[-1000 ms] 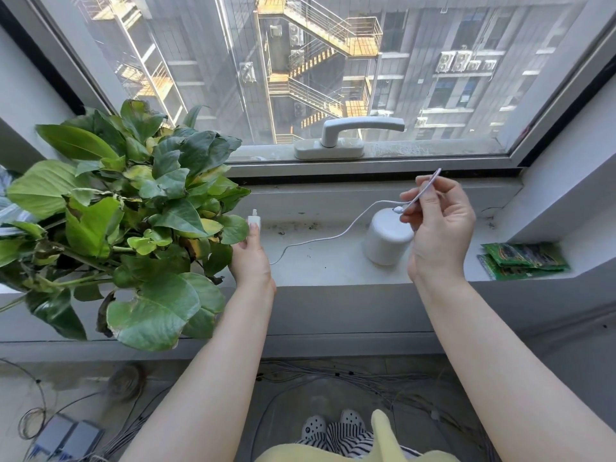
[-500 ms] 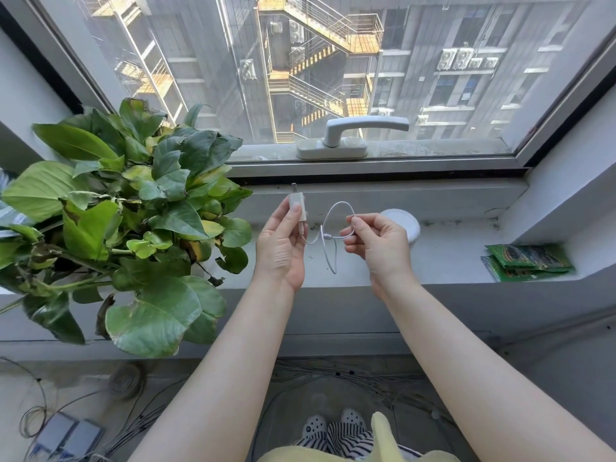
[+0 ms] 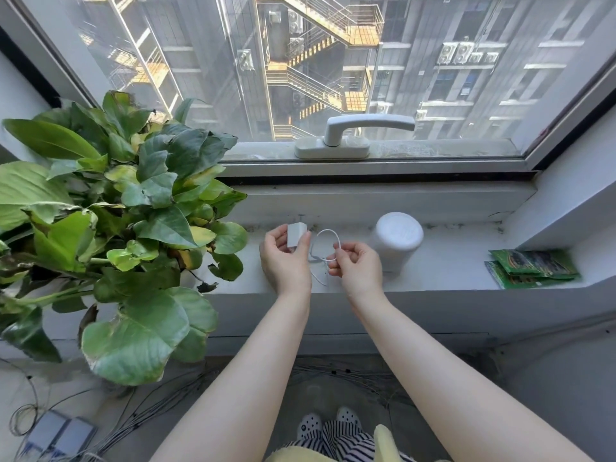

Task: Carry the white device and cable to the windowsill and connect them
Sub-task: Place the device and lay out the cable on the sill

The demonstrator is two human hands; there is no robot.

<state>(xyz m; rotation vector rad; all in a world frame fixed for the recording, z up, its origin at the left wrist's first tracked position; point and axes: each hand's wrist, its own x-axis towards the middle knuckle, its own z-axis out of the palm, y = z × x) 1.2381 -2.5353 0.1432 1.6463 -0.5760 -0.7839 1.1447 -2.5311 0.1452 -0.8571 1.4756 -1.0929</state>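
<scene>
A white cylindrical device (image 3: 396,240) stands upright on the windowsill (image 3: 450,261), just right of my hands. My left hand (image 3: 285,261) holds a small white plug adapter (image 3: 296,235) with its prongs pointing up. My right hand (image 3: 358,266) pinches the thin white cable (image 3: 328,243), which curls in a loop between the two hands and hangs down toward the sill edge. Both hands hover over the sill's front part, a short gap apart. The cable's end is hidden in my right fingers.
A large leafy potted plant (image 3: 110,228) fills the left side of the sill. Green packets (image 3: 533,268) lie at the sill's right end. A white window handle (image 3: 353,135) sits on the frame behind. Loose wires and a power strip (image 3: 56,435) lie on the floor below.
My right hand came left from above the device to meet my left hand, which lifted the adapter off the sill. The cable, once stretched, is now looped between them.
</scene>
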